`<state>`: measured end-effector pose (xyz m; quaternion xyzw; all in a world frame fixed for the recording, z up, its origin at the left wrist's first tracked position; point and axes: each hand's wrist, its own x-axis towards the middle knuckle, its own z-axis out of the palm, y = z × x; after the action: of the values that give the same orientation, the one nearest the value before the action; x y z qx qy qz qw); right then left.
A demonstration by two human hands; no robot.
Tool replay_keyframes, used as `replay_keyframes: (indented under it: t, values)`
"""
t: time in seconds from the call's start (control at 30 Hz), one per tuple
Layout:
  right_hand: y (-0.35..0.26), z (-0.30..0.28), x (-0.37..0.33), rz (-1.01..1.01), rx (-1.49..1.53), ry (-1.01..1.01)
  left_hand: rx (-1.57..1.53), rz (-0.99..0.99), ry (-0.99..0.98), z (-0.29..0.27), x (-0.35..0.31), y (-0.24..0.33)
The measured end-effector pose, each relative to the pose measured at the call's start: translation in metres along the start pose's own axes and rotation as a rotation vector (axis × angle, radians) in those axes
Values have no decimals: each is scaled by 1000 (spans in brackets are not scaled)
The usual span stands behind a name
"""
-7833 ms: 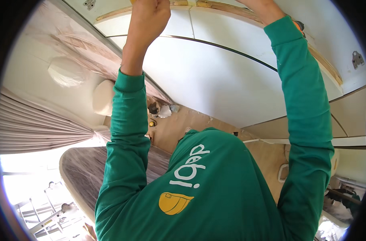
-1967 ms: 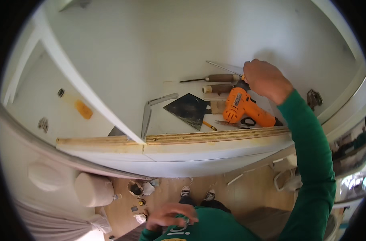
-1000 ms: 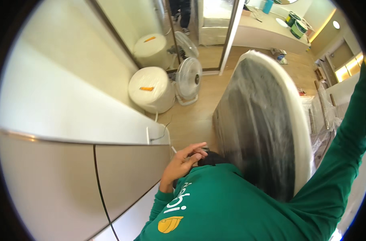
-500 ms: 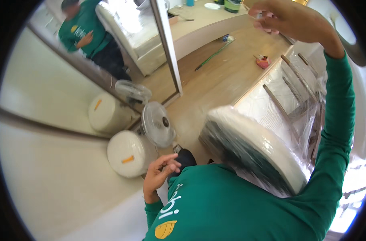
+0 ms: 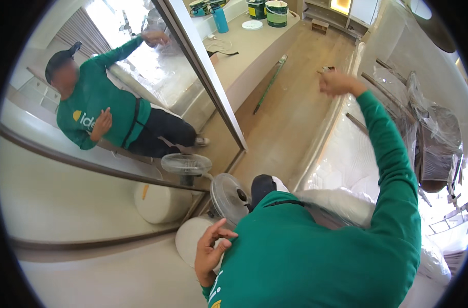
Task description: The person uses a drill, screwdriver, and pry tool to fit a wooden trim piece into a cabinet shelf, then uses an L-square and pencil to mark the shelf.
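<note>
My left hand (image 5: 211, 251) is raised beside my green shirt, its fingers apart and slightly bent, with nothing in it. Behind it stands a round white pouf (image 5: 188, 238), partly covered by the hand. A fan (image 5: 227, 199) with a clear round guard is just beyond. My right arm stretches forward, and my right hand (image 5: 339, 83) hangs in the air above the wooden floor, near the edge of a plastic-wrapped mattress (image 5: 332, 172). Its fingers are loosely bent, partly turned from view, and no held thing shows. A small object on the floor is mostly hidden behind that hand.
At left, a large mirror (image 5: 141, 102) reflects me and the fan. Paint buckets (image 5: 276, 14), a blue bottle (image 5: 219, 19) and a white lid (image 5: 252, 24) stand on the long counter (image 5: 244, 43). A green pole (image 5: 271, 84) lies on the floor. Plastic-wrapped furniture (image 5: 436, 136) is at right.
My body has turned and leaned forward, and the view has swung with it. My right hand appears lower and farther ahead. The wrapped cushion is now largely hidden by my body.
</note>
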<state>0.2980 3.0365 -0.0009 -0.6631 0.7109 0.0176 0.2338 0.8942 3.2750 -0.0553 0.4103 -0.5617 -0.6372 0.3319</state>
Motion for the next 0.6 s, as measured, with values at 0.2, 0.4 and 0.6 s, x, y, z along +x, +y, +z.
replay_keyframes:
  t: [0.2, 0.4, 0.6]
  values:
    - [78, 236, 87, 153, 80, -419, -89, -5, 198, 7, 47, 22]
    - [104, 444, 71, 467, 755, -899, -112, -28, -84, 20, 223, 24]
    - [188, 416, 86, 549, 836, -648, -68, -100, -449, 80, 441, 29]
